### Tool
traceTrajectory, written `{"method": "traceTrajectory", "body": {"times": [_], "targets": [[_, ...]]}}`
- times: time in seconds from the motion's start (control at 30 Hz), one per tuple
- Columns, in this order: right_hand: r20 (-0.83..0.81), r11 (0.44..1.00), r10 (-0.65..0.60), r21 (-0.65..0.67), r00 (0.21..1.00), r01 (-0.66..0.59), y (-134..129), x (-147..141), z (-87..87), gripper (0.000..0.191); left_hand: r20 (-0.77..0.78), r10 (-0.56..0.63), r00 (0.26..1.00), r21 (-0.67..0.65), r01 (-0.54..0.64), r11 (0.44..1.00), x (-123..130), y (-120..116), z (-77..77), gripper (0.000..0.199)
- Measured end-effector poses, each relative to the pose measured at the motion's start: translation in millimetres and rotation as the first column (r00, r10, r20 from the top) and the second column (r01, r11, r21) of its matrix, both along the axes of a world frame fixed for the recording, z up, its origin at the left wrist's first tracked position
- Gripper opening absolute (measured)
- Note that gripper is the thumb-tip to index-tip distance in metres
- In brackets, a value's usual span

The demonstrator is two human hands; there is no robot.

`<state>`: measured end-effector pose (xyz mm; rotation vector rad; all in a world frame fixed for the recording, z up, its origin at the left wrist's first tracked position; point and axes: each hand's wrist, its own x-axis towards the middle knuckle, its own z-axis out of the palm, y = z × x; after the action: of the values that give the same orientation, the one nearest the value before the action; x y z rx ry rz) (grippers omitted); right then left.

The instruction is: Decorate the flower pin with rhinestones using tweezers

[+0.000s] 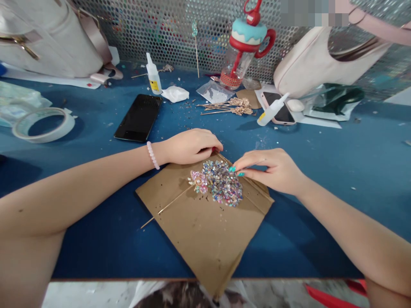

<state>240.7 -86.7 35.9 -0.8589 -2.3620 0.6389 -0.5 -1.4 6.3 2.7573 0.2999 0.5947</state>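
Observation:
A sheet of brown cardboard [199, 231] lies with one corner over the table's front edge. On it is a heap of small multicoloured rhinestones [224, 184]. Beside the heap's left side rests a gold hairpin stick [175, 200], its head covered in pink sparkling stones [199, 181]. My left hand [194, 147] is at the cardboard's far edge with its fingers curled over it; the fingertips are mostly hidden. My right hand [272, 171] pinches a thin metal tool [253, 164] between teal-nailed fingers, right at the heap's right edge. The tool's tip is hidden.
Behind my hands lie a black phone [138, 117], glue bottles [154, 77] [272, 111], and several gold hairpins [240, 106]. A tape roll [43, 124] is at left. A tumbler [239, 53] and bags [51, 38] [321, 60] stand by the perforated metal panel [154, 30].

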Motion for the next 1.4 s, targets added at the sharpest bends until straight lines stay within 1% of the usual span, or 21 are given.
{"method": "traceTrajectory", "body": {"times": [0.1, 0.2, 0.3, 0.43, 0.5, 0.53, 0.6, 0.73, 0.93, 1.03, 1.17, 1.4], "targets": [[-0.007, 0.999, -0.040, 0.004, 0.999, 0.040, -0.3, 1.2, 1.2, 0.007, -0.005, 0.003, 1.000, -0.003, -0.003, 1.000, -0.7, 0.0, 0.3, 0.028], [-0.049, 1.000, -0.010, -0.019, 0.999, 0.009, -0.6, 2.2, 1.8, 0.007, -0.008, 0.005, 1.000, -0.007, -0.005, 1.000, -0.9, 0.1, 0.2, 0.029], [-0.088, 0.992, 0.091, -0.076, 0.992, -0.098, -2.9, 0.3, 1.8, 0.008, -0.003, 0.001, 1.000, -0.010, -0.001, 1.000, -0.6, 0.2, 0.0, 0.028], [-0.104, 0.947, 0.269, -0.151, 0.958, -0.283, -8.7, -7.3, 2.3, 0.008, 0.010, -0.005, 1.000, -0.005, 0.005, 1.000, -0.4, 0.9, -0.8, 0.028], [-0.095, 0.933, 0.316, -0.150, 0.944, -0.327, -10.7, -10.4, 2.5, 0.009, 0.011, -0.009, 1.000, -0.002, 0.009, 1.000, -0.5, 1.2, -1.3, 0.028], [-0.087, 0.934, 0.315, -0.146, 0.945, -0.325, -11.1, -11.1, 2.4, 0.009, 0.012, -0.010, 1.000, -0.001, 0.010, 1.000, -0.5, 1.3, -1.5, 0.028], [-0.067, 0.949, 0.280, -0.133, 0.958, -0.286, -10.7, -10.8, 1.6, 0.009, 0.011, -0.006, 1.000, 0.002, 0.006, 1.000, -0.5, 1.4, -1.7, 0.028], [-0.031, 0.982, 0.168, -0.087, 0.985, -0.170, -7.2, -5.8, -1.0, 0.008, 0.008, 0.001, 1.000, 0.000, -0.001, 1.000, -0.4, 1.3, -1.6, 0.028], [0.009, 0.999, 0.052, -0.013, 0.999, -0.052, -3.2, -2.1, 0.9, 0.009, 0.007, -0.005, 1.000, 0.001, 0.005, 1.000, -0.4, 0.8, -0.6, 0.028], [0.032, 1.000, -0.012, 0.009, 0.999, 0.012, -2.8, -1.7, 3.3, 0.008, 0.000, 0.003, 1.000, -0.001, -0.003, 1.000, -0.6, 0.4, -0.2, 0.028], [0.014, 0.996, -0.080, 0.029, 0.997, 0.080, -2.6, -0.7, 3.2, 0.007, -0.003, 0.009, 1.000, 0.000, -0.009, 1.000, -0.6, 0.4, -0.5, 0.028], [0.013, 0.968, -0.251, -0.022, 0.968, 0.251, -0.8, -0.1, -0.5, 0.011, -0.002, 0.003, 1.000, 0.006, -0.003, 1.000, 0.1, 0.6, -1.0, 0.027]]}}
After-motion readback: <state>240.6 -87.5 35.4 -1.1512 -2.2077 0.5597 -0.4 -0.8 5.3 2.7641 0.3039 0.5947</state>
